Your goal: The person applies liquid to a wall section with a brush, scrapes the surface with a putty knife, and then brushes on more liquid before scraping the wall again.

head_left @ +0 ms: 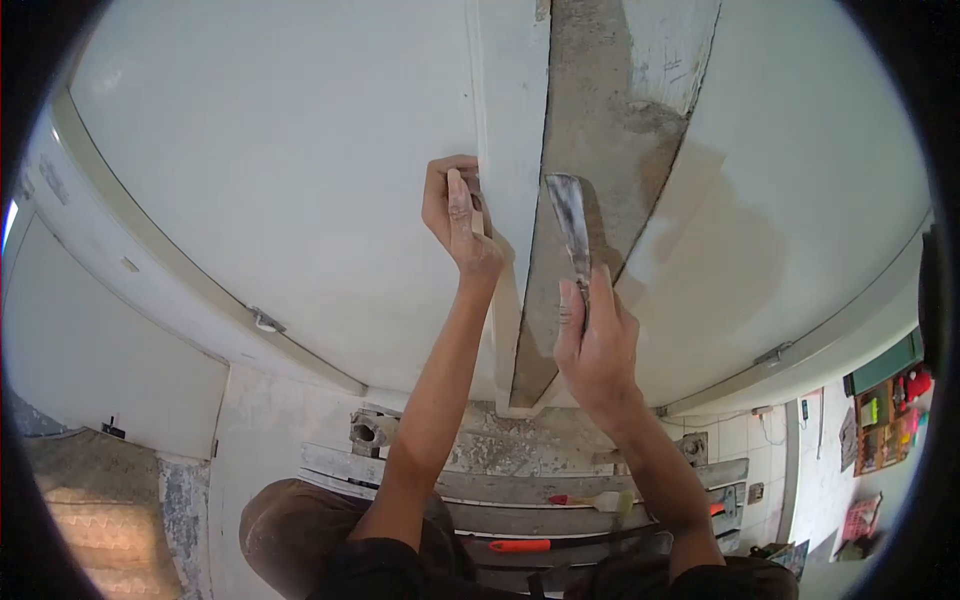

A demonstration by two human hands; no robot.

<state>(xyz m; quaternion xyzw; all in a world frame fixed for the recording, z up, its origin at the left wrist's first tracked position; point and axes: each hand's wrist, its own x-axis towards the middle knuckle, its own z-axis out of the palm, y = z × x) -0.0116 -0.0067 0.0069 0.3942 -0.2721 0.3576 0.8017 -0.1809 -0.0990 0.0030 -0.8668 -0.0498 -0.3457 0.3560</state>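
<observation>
My right hand (598, 350) grips a putty knife (570, 215) by its handle, thumb along the near side. The knife's grey, smeared blade points up and lies over a strip of bare grey cement (590, 130) between two white panels. My left hand (462, 215) is closed beside the white wooden trim (512, 150) left of that strip. Its fingers curl around a small pale piece, only partly showing, whose kind I cannot make out. Whitish dust or filler coats the left fingers. A patch of chipped white paint (665, 55) borders the cement near the top.
Below my arms, a plank bench (480, 487) carries a paintbrush (600, 500) with a red handle tip and an orange-handled tool (520, 546). White door panels (280, 180) with latches flank the strip. A shelf of colourful items (885, 425) stands far right; a brown cloth (95, 500) hangs lower left.
</observation>
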